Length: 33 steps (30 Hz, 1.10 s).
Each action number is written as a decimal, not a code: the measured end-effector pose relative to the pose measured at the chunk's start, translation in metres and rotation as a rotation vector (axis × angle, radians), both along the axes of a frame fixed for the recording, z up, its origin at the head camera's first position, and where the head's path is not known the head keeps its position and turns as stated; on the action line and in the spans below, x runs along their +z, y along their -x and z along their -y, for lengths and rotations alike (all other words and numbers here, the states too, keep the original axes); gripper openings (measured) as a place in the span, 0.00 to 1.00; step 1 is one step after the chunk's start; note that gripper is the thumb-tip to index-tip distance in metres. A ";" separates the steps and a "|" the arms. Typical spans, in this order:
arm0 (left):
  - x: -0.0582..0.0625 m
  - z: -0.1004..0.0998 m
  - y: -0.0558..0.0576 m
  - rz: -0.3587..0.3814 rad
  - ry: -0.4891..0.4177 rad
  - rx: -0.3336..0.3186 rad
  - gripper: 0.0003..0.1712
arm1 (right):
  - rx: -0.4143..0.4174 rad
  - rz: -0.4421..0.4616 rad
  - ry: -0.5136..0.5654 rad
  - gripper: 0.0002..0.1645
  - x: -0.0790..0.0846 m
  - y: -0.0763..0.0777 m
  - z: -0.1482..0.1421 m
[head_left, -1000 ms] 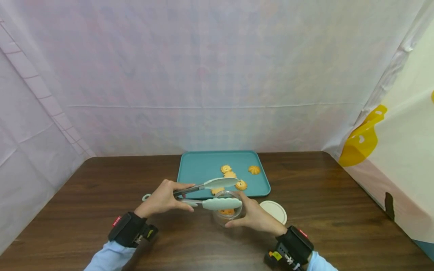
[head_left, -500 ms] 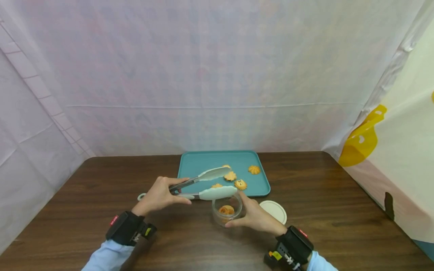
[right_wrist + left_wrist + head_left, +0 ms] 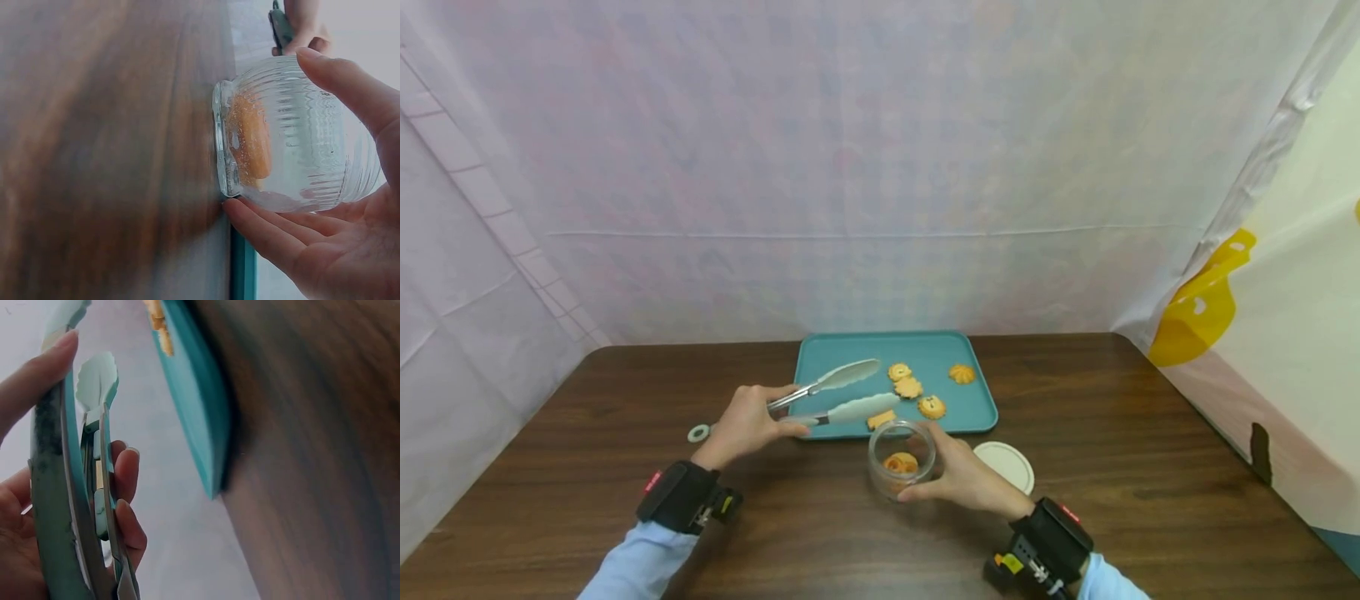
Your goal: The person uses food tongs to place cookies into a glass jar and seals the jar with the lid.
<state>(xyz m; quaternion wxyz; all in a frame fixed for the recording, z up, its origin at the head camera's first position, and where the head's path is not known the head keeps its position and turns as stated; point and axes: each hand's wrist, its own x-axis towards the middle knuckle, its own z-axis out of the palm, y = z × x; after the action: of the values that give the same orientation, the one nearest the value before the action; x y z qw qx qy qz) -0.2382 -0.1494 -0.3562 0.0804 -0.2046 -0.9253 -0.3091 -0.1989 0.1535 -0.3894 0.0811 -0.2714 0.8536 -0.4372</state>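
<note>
My left hand (image 3: 747, 425) grips a pair of tongs (image 3: 863, 407) with pale mint scalloped tips. Their arms are spread, with nothing between the tips, over the left part of a teal tray (image 3: 842, 346). In the left wrist view the thumb lies on one arm of the tongs (image 3: 56, 487) and fingers on the other. My right hand (image 3: 958, 475) holds a clear ribbed glass jar (image 3: 306, 137) from its right side, thumb and fingers around it. Upright and uncovered, the jar stands on the table in front of the tray. A golden cookie (image 3: 901, 463) lies at its bottom.
Several cookies (image 3: 932, 407) lie on the tray's middle and right, one of them a rectangular biscuit (image 3: 882, 419) near the front rim. A round cream lid (image 3: 1004, 467) rests on the brown wooden table (image 3: 1150, 467) beside the right hand. A pale cloth (image 3: 880, 167) hangs behind.
My left hand has drawn the tongs left and away from over the jar mouth to over the tray, uncovering the cookie inside. The right hand and jar have stayed put.
</note>
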 end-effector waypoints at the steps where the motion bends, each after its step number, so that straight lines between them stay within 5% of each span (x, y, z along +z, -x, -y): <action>1: -0.001 0.000 0.001 0.001 0.013 0.004 0.37 | 0.002 0.005 0.007 0.50 0.000 0.000 0.000; 19: -0.014 -0.002 0.010 0.027 0.101 0.008 0.33 | -0.002 0.037 0.027 0.51 0.000 0.001 0.000; 33: -0.013 0.001 0.013 0.027 0.141 0.131 0.37 | 0.018 0.056 0.038 0.50 0.000 0.000 -0.001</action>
<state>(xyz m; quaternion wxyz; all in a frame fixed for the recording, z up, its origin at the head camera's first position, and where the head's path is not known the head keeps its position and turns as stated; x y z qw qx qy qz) -0.2513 -0.1506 -0.3693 0.0732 -0.1448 -0.9572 -0.2398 -0.1987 0.1542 -0.3898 0.1037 -0.2682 0.8400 -0.4601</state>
